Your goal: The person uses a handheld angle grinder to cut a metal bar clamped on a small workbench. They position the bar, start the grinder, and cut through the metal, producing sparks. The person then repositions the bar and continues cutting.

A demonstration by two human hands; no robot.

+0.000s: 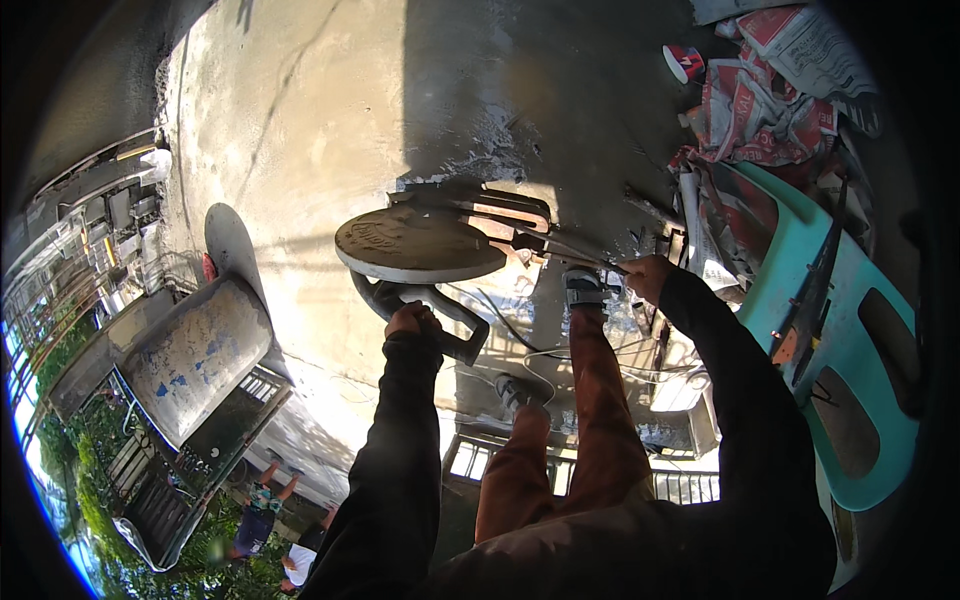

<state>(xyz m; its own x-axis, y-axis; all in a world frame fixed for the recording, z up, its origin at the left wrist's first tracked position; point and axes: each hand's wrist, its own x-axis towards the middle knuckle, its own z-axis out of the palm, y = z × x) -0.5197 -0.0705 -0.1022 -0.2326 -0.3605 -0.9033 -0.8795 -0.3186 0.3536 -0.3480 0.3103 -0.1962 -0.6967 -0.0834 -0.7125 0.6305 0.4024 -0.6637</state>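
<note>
A round disc (420, 245) with a dusty brown top and pale rim lies tilted near the middle, above a dark angled frame (460, 340). My left hand (410, 322) is closed on this frame, just below the disc. My right hand (648, 275) is wrapped round a long thin bar (585, 255), which reaches left toward the disc's right side; whether it touches the disc I cannot tell. Behind the disc lie further dark bars (515, 203). A pale cord (545, 380) runs on the ground by my feet.
A turquoise plastic chair (850, 480) stands at right, below crumpled red-and-white sacks (760, 110) and a red cup (682, 62). At left are a large pale cylinder (200, 350) and stacked rubble and rods (120, 220). Two people (255, 520) are at lower left.
</note>
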